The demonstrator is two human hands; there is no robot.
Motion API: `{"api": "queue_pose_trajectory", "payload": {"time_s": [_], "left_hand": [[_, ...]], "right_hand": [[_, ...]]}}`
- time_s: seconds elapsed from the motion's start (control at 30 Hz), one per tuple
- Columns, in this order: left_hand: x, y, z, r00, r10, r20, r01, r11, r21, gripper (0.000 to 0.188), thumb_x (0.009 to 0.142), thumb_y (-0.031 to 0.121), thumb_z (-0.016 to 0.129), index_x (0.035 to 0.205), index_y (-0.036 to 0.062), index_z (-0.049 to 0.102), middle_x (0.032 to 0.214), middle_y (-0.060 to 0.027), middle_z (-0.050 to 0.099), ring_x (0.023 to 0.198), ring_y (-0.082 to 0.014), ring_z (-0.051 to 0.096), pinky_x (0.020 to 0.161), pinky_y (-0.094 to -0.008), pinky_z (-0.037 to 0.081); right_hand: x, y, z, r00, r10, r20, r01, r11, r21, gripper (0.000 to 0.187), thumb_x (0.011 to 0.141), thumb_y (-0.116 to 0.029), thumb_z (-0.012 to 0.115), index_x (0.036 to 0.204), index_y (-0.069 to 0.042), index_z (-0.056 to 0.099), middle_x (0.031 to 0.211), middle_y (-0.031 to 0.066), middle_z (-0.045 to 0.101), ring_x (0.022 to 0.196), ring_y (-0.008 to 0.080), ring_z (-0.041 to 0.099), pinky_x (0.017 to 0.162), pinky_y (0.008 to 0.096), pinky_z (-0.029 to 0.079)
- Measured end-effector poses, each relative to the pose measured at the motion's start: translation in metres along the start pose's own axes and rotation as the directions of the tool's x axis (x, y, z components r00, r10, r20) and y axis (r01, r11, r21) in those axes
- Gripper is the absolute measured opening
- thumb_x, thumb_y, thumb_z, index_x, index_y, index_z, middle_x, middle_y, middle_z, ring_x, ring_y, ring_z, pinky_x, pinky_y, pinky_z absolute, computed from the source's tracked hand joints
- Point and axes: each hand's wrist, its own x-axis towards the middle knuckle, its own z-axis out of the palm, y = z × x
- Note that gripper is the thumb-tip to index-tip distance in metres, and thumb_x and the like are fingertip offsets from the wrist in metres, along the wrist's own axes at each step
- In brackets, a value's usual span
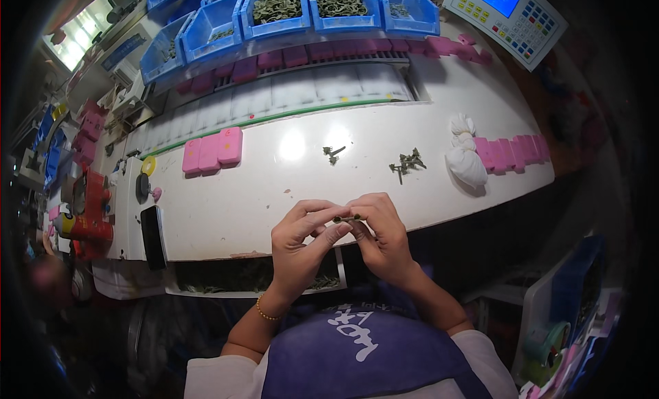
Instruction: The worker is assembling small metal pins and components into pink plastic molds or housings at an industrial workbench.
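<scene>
Between the fingertips of both hands, above the table's front edge, I hold a thin dried plant stem (348,219), dark green at its ends and paler in between. My left hand (302,237) pinches it from one side, with a yellow beaded bracelet on that wrist. On the other side, my right hand (383,235) closes its fingers on it. Beyond my hands lie a few similar green pieces (333,154) on the white table (247,220). Farther right sits a larger clump of them (408,163).
Blue bins (278,29) with green dried pieces line the back. Pink blocks stand at left (213,152) and right (511,154), by a tied white cloth bag (465,162). A phone (153,237) lies front left; an open drawer (226,279) is below. A keypad device (508,18) is back right.
</scene>
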Motion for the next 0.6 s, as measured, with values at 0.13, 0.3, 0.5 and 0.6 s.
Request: {"api": "queue_pose_trajectory", "payload": {"time_s": [0.13,0.3,0.5,0.6], "left_hand": [[-0.0011,0.0014,0.0021,0.999,-0.004,-0.048,0.004,1.0,-0.003,0.023,0.085,0.002,0.075,0.108,0.0039,0.076,0.102,-0.0081,0.068,0.08,-0.0097,0.061,0.063,-0.0208,0.049],[-0.0027,0.0013,0.001,0.998,0.003,-0.061,-0.003,1.0,-0.004,0.019,0.086,0.0,0.074,0.105,0.0013,0.075,0.099,-0.0078,0.068,0.078,-0.0088,0.061,0.063,-0.0205,0.049],[-0.0032,0.0007,0.0003,0.997,-0.031,-0.069,0.028,0.999,-0.039,0.017,0.086,-0.001,0.073,0.104,-0.0003,0.075,0.1,-0.0076,0.068,0.073,-0.0062,0.059,0.063,-0.0192,0.048],[-0.0033,-0.0006,-0.0006,0.998,-0.031,-0.061,0.028,0.998,-0.048,0.017,0.087,-0.001,0.072,0.104,-0.0005,0.075,0.1,-0.0077,0.067,0.072,-0.006,0.059,0.063,-0.019,0.048]], "right_hand": [[-0.0014,-0.0015,-0.0005,0.999,0.039,0.025,-0.04,0.998,0.041,0.014,0.088,0.0,0.067,0.102,-0.001,0.063,0.101,0.0107,0.064,0.097,0.0301,0.057,0.082,0.038,0.048],[-0.0032,-0.0012,0.0009,0.998,0.057,0.033,-0.059,0.994,0.093,0.011,0.091,-0.004,0.066,0.102,-0.002,0.064,0.1,0.0101,0.064,0.097,0.0287,0.058,0.083,0.0376,0.047],[-0.0043,-0.0018,0.0017,0.995,0.08,0.05,-0.085,0.991,0.102,0.008,0.093,-0.005,0.065,0.101,-0.003,0.064,0.1,0.0097,0.064,0.096,0.0278,0.058,0.084,0.0371,0.047],[-0.0047,-0.0019,0.0016,0.994,0.096,0.051,-0.101,0.99,0.103,0.008,0.093,-0.005,0.065,0.1,-0.003,0.064,0.1,0.0099,0.064,0.096,0.0278,0.058,0.084,0.037,0.047]]}}
